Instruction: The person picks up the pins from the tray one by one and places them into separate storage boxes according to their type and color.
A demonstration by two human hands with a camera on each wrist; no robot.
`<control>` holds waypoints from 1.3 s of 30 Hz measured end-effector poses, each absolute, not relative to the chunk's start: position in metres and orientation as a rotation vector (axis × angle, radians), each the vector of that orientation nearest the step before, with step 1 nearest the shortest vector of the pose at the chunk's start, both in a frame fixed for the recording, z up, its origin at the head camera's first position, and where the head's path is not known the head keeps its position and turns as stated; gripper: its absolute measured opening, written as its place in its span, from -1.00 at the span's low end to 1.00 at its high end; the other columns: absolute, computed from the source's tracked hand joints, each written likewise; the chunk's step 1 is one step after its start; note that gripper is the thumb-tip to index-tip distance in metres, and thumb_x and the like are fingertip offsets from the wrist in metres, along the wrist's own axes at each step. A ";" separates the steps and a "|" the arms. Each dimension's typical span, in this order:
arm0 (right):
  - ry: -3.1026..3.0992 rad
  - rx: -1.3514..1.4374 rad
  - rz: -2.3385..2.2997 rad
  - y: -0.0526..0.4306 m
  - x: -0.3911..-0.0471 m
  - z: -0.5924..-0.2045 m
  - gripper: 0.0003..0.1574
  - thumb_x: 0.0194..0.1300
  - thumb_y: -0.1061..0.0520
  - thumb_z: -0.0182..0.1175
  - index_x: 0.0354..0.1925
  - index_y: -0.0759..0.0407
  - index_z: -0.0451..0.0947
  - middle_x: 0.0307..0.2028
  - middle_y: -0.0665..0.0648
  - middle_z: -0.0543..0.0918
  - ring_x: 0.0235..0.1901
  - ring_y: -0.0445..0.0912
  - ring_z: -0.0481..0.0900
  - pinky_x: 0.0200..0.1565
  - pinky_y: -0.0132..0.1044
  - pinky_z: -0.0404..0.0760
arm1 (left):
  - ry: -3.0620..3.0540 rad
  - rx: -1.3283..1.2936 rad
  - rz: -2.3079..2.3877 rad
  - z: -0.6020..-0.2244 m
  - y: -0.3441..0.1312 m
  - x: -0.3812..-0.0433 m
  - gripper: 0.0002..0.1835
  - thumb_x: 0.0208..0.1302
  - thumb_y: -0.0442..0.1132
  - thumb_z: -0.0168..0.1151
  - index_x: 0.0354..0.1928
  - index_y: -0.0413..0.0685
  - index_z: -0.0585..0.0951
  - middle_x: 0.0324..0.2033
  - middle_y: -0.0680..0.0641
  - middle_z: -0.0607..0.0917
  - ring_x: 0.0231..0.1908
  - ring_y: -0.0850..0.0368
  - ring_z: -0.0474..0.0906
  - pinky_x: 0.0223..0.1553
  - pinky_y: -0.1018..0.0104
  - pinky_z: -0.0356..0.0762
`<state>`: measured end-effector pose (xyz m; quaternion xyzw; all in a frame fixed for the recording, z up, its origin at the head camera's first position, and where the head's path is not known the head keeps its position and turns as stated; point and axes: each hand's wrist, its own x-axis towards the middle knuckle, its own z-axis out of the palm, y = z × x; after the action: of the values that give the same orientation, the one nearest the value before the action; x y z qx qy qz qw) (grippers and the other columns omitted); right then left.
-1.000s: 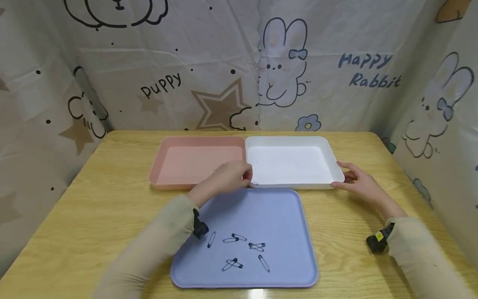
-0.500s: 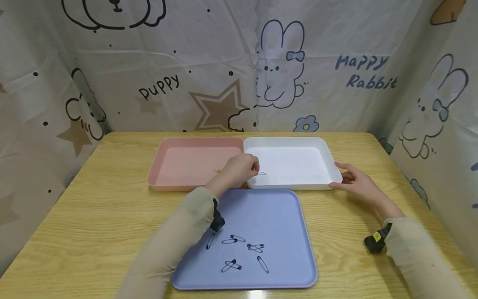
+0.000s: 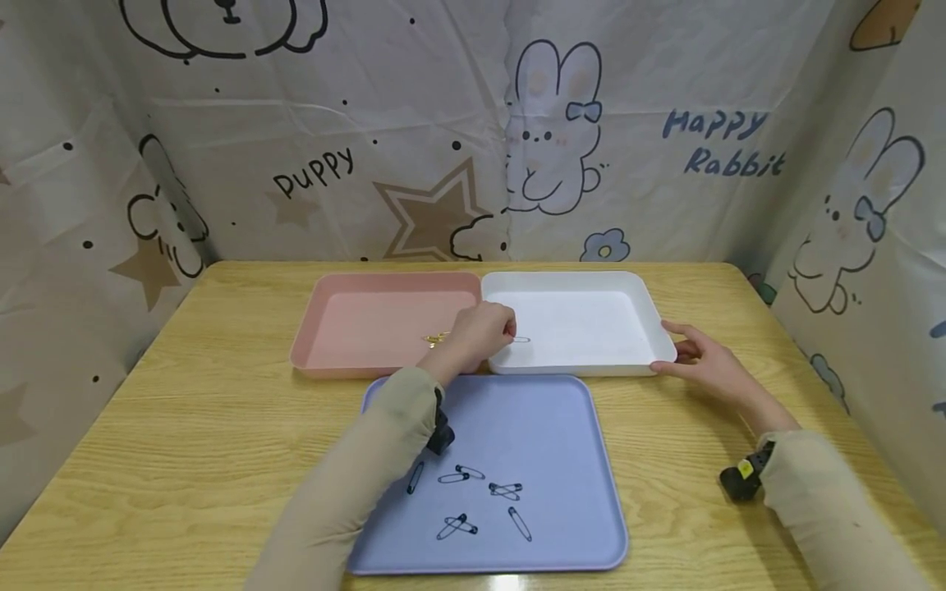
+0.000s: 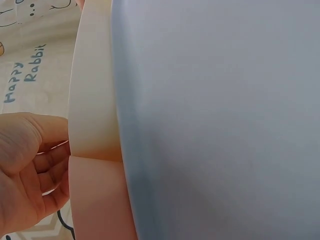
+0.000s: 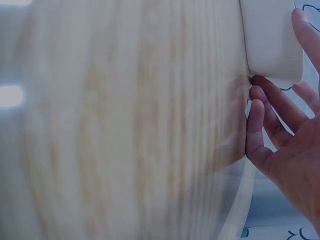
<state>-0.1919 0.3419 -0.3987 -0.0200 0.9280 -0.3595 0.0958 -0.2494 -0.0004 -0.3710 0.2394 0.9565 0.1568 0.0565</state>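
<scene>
In the head view my left hand (image 3: 480, 330) is over the front inner corner of the white tray (image 3: 576, 368), above where it meets the pink tray (image 3: 355, 300). Its curled fingertips pinch a silver safety pin (image 3: 521, 339), whose end sticks out to the right; the rest is hidden. My right hand (image 3: 708, 361) holds the white tray's near right corner, thumb on one side and fingers on the other. A few gold safety pins (image 3: 434, 338) lie in the pink tray, partly behind my left wrist. The left wrist view shows the left hand (image 4: 30, 170) beside the trays' walls.
A blue tray (image 3: 547, 427) stands in front, bearing several black-headed safety pins (image 3: 521, 524). All the trays rest on a wooden table (image 3: 185, 427). A printed cloth (image 3: 296, 123) hangs behind and at both sides.
My left hand has moved up and to the right with the safety pin, from the trays' front edge to over the white tray. The gold pins have come into sight. The right hand keeps its place.
</scene>
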 end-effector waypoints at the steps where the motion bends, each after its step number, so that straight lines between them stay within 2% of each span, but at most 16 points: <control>1: 2.749 -0.060 -1.068 0.342 -0.192 -0.399 0.15 0.05 -0.27 0.23 0.41 0.06 -0.11 0.13 0.45 0.36 0.14 0.25 0.30 0.10 0.21 0.20 | 2.902 0.724 0.469 -0.371 0.000 -0.250 -0.96 0.19 -0.22 0.19 -0.37 0.01 0.60 -0.43 0.09 0.58 -0.37 0.19 0.44 -0.34 0.33 0.38; 21: 2.741 -0.052 -1.089 0.344 -0.193 -0.401 0.15 0.05 -0.27 0.24 0.41 0.05 -0.11 0.11 0.44 0.39 0.11 0.23 0.32 0.07 0.17 0.22 | 2.906 0.900 0.414 -0.359 -0.018 -0.229 -0.95 0.16 -0.19 0.21 -0.35 0.04 0.59 -0.42 0.10 0.59 -0.40 0.22 0.44 -0.38 0.34 0.40; 31: 2.740 -0.053 -1.081 0.345 -0.192 -0.404 0.15 0.06 -0.28 0.22 0.41 0.04 -0.12 0.13 0.44 0.37 0.11 0.24 0.31 0.06 0.19 0.23 | 2.869 1.036 0.403 -0.349 -0.030 -0.199 -0.94 0.15 -0.17 0.23 -0.35 0.05 0.60 -0.42 0.12 0.61 -0.44 0.28 0.45 -0.40 0.41 0.40; 39: 2.715 -0.067 -1.102 0.345 -0.192 -0.402 0.17 0.06 -0.28 0.22 0.42 0.05 -0.15 0.19 0.46 0.29 0.20 0.28 0.23 0.09 0.23 0.19 | 2.793 1.147 0.365 -0.353 -0.035 -0.178 -0.93 0.13 -0.17 0.25 -0.33 0.07 0.60 -0.41 0.13 0.59 -0.42 0.31 0.45 -0.38 0.46 0.40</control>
<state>-0.1923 0.3448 -0.4018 -0.0227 0.9212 -0.3739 0.1053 -0.1778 -0.0349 -0.3530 0.3768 0.9172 0.1197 0.0502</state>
